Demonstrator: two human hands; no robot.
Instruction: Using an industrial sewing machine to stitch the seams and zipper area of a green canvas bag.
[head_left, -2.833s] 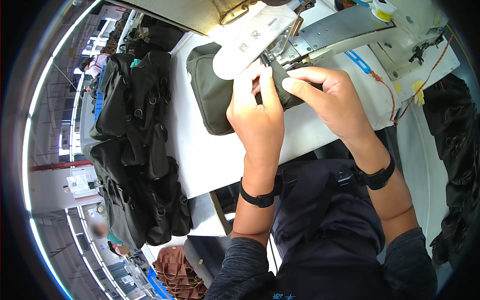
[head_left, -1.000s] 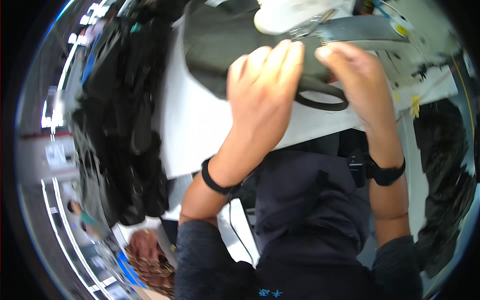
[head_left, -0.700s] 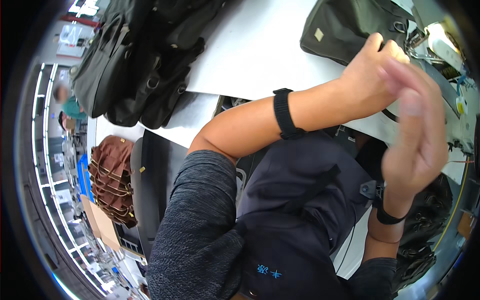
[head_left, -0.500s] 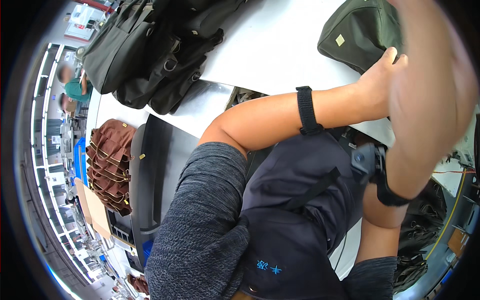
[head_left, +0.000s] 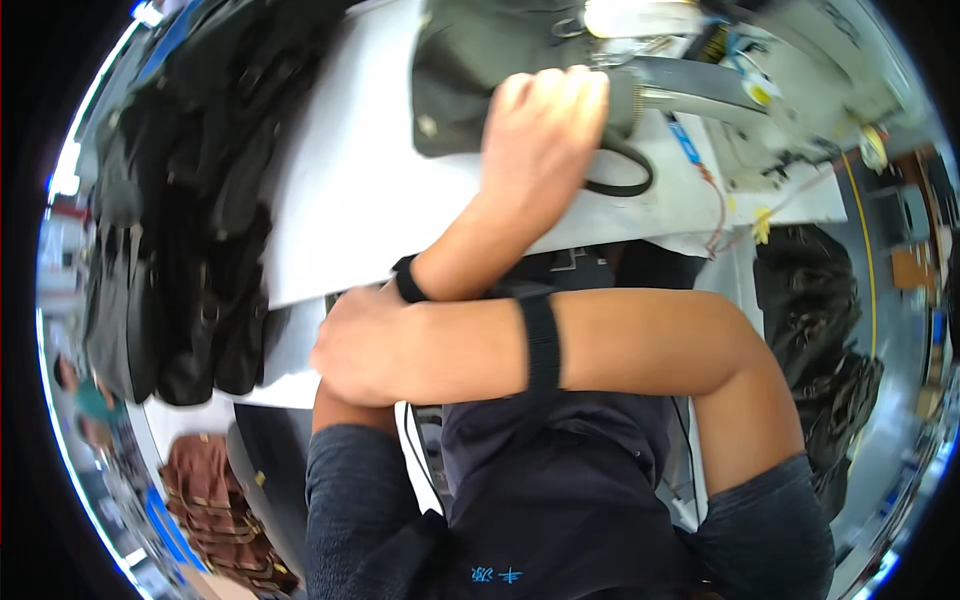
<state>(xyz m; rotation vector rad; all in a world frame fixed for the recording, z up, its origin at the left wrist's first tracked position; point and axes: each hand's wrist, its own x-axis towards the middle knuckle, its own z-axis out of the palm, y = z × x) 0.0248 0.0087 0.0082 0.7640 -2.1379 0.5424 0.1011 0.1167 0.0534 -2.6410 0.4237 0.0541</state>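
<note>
My left hand (head_left: 535, 140) has its fingers curled on the near part of a dark olive fabric bag (head_left: 450, 60) under a sewing machine (head_left: 790, 90). A black strap loop (head_left: 635, 185) hangs from the bag beside that hand, and a zipper edge shows to its right. My right arm lies crosswise over my lap, with my right hand (head_left: 360, 340) on my left forearm below its black wrist band (head_left: 408, 280). The right fingers are blurred and partly hidden, wrapped toward the far side of the forearm.
Piles of dark bags (head_left: 170, 300) cover the table's left; more (head_left: 800, 290) lie at the right. A white tabletop (head_left: 350, 180) runs between. Brown bags (head_left: 205, 475) sit at lower left by a grey panel (head_left: 265, 460). Co-workers (head_left: 95, 400) are at far left.
My right hand has swept down and leftward across my body onto my left forearm. My left hand has stayed at the bag. The view has swung back toward the sewing machine.
</note>
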